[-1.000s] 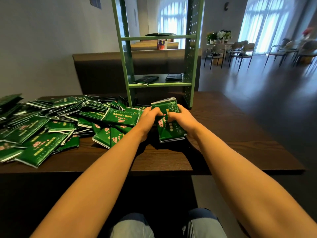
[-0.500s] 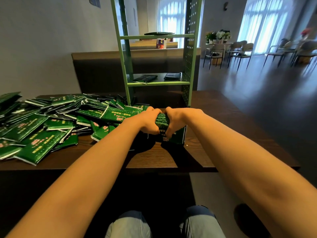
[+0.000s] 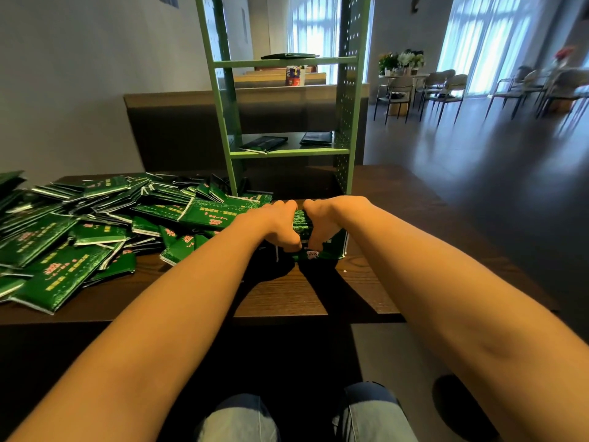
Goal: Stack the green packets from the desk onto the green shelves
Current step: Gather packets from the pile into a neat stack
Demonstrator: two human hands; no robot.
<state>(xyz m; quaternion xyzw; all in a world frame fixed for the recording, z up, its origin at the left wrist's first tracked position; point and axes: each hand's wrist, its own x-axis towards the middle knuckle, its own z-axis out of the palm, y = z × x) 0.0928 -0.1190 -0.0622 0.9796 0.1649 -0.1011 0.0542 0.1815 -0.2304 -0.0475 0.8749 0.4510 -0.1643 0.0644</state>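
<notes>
Both hands, left (image 3: 276, 225) & right (image 3: 328, 222), fingers curled, grip a packet stack (image 3: 301, 223) upright on the desk (image 3: 287, 295), near shelf (image 3: 287, 151), loose packets (image 3: 79, 231) heaped at left.

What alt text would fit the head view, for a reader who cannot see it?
The left hand and the right hand grip one bundle of green packets from both sides on a dark wooden desk. A loose pile of packets lies to its left; the green shelves stand behind, holding a few flat dark packets.
</notes>
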